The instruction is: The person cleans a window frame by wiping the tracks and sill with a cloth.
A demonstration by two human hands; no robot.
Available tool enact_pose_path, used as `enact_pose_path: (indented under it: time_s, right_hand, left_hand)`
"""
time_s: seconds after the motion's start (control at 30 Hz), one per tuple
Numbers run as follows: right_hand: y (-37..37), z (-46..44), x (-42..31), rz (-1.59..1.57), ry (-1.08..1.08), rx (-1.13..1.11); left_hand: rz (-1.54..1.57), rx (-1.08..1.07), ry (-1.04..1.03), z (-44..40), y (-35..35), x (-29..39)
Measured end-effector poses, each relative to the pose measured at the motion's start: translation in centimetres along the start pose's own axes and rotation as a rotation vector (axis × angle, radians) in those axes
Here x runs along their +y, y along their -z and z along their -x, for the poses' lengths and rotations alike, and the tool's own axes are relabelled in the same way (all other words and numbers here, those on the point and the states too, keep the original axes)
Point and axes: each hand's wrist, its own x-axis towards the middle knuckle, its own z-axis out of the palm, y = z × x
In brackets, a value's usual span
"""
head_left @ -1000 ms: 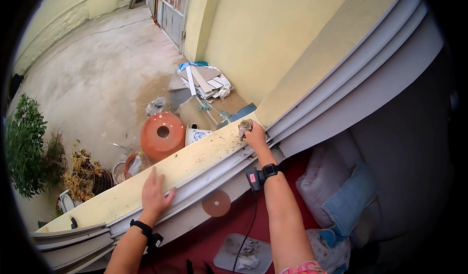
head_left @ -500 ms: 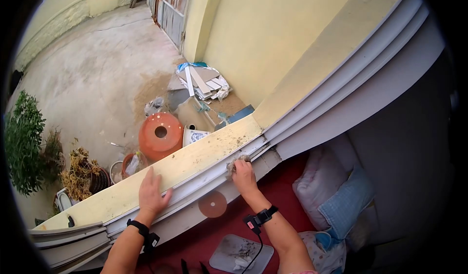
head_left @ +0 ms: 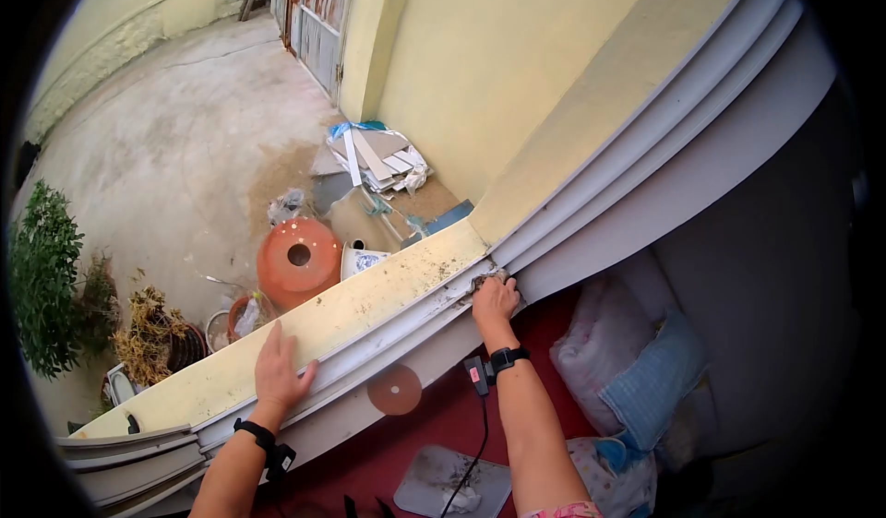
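Observation:
Fingers of my right hand [head_left: 496, 302] are closed round a dirty, crumpled cloth [head_left: 482, 281], pressed into the white window track [head_left: 406, 320] near its right corner. My left hand [head_left: 282, 370] lies open on the cream outer sill [head_left: 341, 310], its thumb towards the track and nothing in it. Dark specks of dirt are scattered on the sill, mostly near the right corner. Part of the cloth is hidden under my fingers.
Inside, a grey tray [head_left: 420, 481] with debris lies on red fabric [head_left: 369, 453], beside pillows [head_left: 604, 357]. Outside stand an orange pot [head_left: 299, 260], a dried plant [head_left: 148, 338], a green bush [head_left: 44, 278] and a pile of boards [head_left: 378, 158]. A brown disc [head_left: 394, 390] is on the inner ledge.
My right hand has moved with the cloth from the outer sill down into the track, then back right along it to the corner. My left hand has stayed on the sill.

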Motion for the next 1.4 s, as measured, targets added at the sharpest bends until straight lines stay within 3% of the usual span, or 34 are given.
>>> enact_pose_path:
  time_s: [0.37,0.63,0.83,1.03,1.13,1.4]
  right_hand:
    - [-0.2,-3.5,0.5,-0.187,-0.07,-0.072]
    - [0.2,0.1,-1.9,-0.258,-0.02,-0.145]
    - [0.6,3.3,-3.7,-0.495,-0.035,-0.178]
    - [1.3,7.1,-6.8,-0.491,0.027,-0.222]
    - [0.0,8.3,-8.7,-0.445,0.003,-0.059]
    - [1.2,7.5,-6.8,-0.528,0.041,-0.167]
  left_hand:
    - [0.052,-0.003,0.013,-0.4,0.6,0.5]
    - [0.031,-0.024,-0.009,-0.2,0.5,0.6]
    - [0.035,-0.011,-0.007,-0.2,0.4,0.3]
    - [0.049,-0.001,0.002,0.2,0.2,0.2]
    - [0.046,0.01,0.002,0.2,0.0,0.0]
    - [0.063,0.017,0.001,0.1,-0.2,-0.3]
